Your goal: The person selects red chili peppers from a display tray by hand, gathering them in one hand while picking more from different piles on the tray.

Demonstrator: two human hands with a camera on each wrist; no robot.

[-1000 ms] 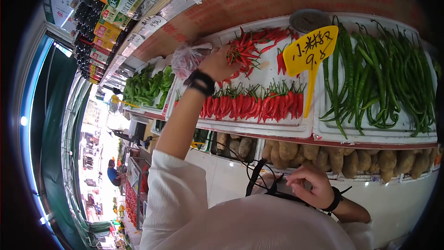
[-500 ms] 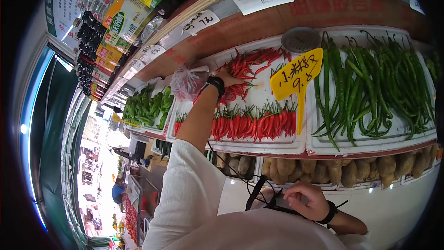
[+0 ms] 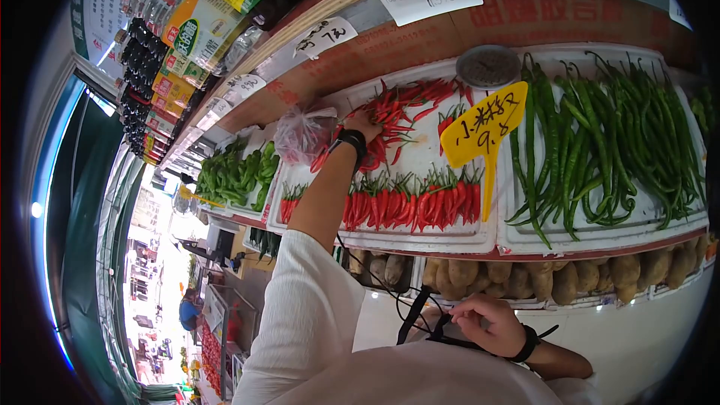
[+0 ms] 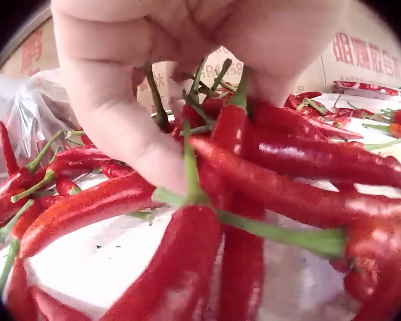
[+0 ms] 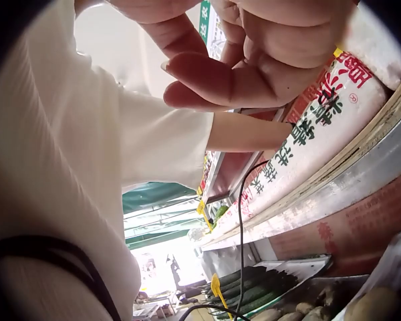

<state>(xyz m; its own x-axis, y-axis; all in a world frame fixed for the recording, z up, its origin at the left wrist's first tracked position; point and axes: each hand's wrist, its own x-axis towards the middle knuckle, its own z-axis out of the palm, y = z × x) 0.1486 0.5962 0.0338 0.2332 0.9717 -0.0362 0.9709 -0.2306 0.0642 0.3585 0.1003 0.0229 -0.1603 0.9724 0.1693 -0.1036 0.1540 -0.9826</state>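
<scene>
selection of slender, glossy red chillies (image 4: 177, 264) seems underway, the left hand (image 4: 187, 37) apparently pinching some, contact partly hidden; next calls for gentle lifting.

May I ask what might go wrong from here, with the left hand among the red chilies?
The loose red chilies point in many directions, so some may slip from the left hand. The left forearm crosses the neat row of chilies and might disturb it. The plastic bag close by could get nudged.
</scene>
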